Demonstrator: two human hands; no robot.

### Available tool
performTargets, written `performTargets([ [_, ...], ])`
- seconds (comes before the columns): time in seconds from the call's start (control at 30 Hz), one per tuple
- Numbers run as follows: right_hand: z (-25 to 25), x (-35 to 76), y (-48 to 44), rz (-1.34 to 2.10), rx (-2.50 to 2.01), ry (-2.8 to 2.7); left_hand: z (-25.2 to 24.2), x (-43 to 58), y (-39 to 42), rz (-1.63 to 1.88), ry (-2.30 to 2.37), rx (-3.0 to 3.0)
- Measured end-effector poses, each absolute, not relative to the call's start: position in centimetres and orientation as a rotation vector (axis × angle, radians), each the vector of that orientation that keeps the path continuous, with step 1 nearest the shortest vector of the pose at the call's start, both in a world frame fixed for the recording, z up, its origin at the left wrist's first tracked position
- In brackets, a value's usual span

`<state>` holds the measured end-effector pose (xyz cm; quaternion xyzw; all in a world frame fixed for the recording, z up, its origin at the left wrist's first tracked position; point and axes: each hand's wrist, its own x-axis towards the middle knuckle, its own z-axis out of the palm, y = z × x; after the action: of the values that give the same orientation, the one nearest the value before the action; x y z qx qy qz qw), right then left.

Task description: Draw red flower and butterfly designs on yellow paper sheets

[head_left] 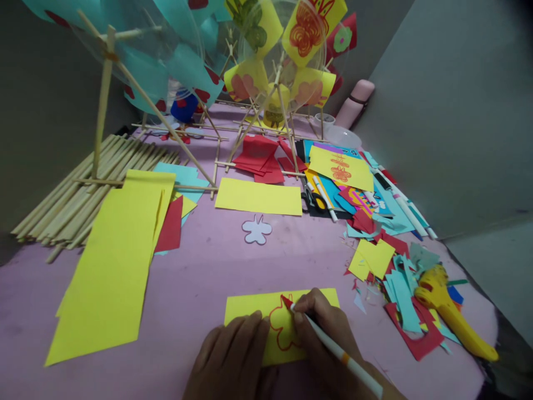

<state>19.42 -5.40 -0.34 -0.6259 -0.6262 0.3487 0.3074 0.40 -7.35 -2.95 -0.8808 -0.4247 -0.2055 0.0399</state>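
A yellow paper (245, 303) lies near the table's front edge, with a red butterfly outline drawn on it. My left hand (235, 350) rests flat on its left part, fingers extended and holding nothing. In my right hand (325, 328) is a white marker (333, 345) with a red tip, which touches the paper at the top of the outline. Part of the drawing is hidden behind the right hand. Beyond the paper lies a pale butterfly cutout (257, 230), and past it another yellow strip (258, 196).
Yellow sheets (112, 266) and wooden sticks (83, 194) lie on the left. Stick-framed pinwheels (278, 83) stand at the back. Scissors (314, 201), markers, paper scraps (370, 258) and a yellow glue gun (453, 316) are on the right, a pink bottle (356, 104) behind.
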Motion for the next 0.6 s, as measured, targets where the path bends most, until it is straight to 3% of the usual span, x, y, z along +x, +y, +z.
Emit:
performTargets([
  [0.6, -0.21, 19.26, -5.34, 0.908, -1.684, -1.643, -2.46, 0.57, -7.17, -0.608, -1.243, -2.655],
])
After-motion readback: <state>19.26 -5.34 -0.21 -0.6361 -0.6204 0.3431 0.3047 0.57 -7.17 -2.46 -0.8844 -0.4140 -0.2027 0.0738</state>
